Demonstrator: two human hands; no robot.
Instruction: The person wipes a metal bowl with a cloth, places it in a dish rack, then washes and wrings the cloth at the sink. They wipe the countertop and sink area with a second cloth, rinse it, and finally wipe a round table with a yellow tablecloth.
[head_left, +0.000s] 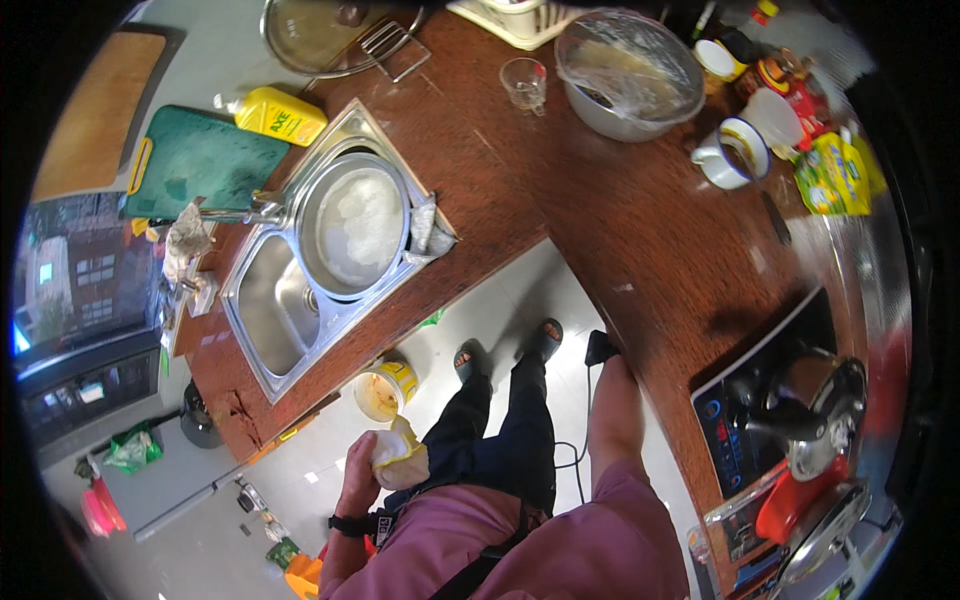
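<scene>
My left hand (361, 466) grips a white cloth with a yellow edge (401, 461), held in front of my waist. Below the cloth, a yellow tub (386, 391) with an off-white inside stands on the floor. My right forearm (619, 412) reaches to the counter edge beside a black object (600, 349) with a cable; the right hand itself is out of view. Ahead on the left, a large round metal pot (306, 232) holding cloudy liquid and white foam rests over one bowl of the steel sink (274, 300). A grey rag (429, 232) lies at the sink's corner.
The wooden counter (517, 150) bends around me. Behind the sink lie a green cutting board (187, 161) and a yellow detergent bottle (281, 116). A film-covered bowl (630, 75), glass cup (523, 81) and enamel mug (724, 165) stand farther back. An induction cooker (716, 442) is at right.
</scene>
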